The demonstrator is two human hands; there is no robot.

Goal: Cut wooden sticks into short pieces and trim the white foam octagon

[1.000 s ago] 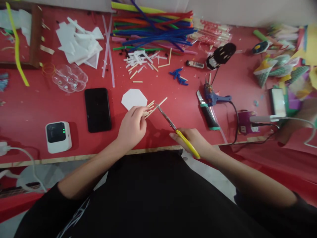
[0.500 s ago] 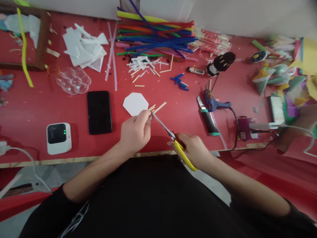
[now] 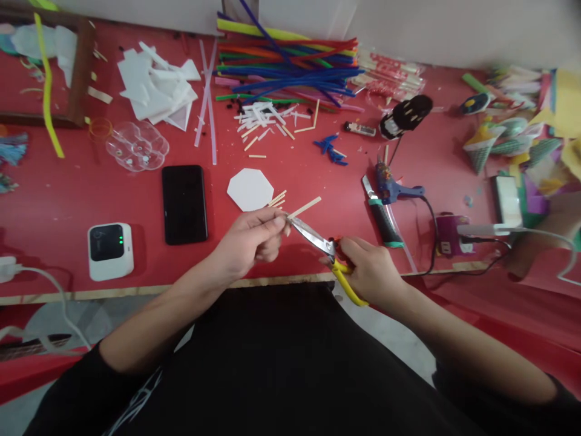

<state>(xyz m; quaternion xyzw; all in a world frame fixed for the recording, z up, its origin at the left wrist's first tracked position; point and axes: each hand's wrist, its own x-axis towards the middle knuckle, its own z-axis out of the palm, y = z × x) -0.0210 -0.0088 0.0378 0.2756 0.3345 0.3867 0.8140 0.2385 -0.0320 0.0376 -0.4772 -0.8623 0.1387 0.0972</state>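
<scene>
Thumb and fingertips of the left hand [image 3: 254,239] are pressed together at the near end of a pale flat stick [image 3: 306,208], which juts out from the pinch, away from the body and to the right. In the head view, the right hand [image 3: 374,266] is closed around the handles of yellow-handled scissors [image 3: 347,284], to the right of the pinch and a little nearer the body. Their blades point back toward the left fingertips, the tips meeting the stick right at the pinch; whether they bite into it cannot be told.

Just beyond the left fingertips lie several short sticks [image 3: 278,198], beside a white octagonal card [image 3: 250,189]. Left of the pinch, past the card, lies a black phone [image 3: 184,204], and farther left a white device [image 3: 110,251] with green lights. Farther beyond the pinch come a scatter of white strips [image 3: 261,118] and, past them, a heap of coloured pipe cleaners [image 3: 290,60]. A small cluster of blue pieces [image 3: 330,150] lies beyond the stick's far end. Well to the right of the pinch are a utility knife [image 3: 384,221] and, just beside it, a blue glue gun [image 3: 393,188].
</scene>
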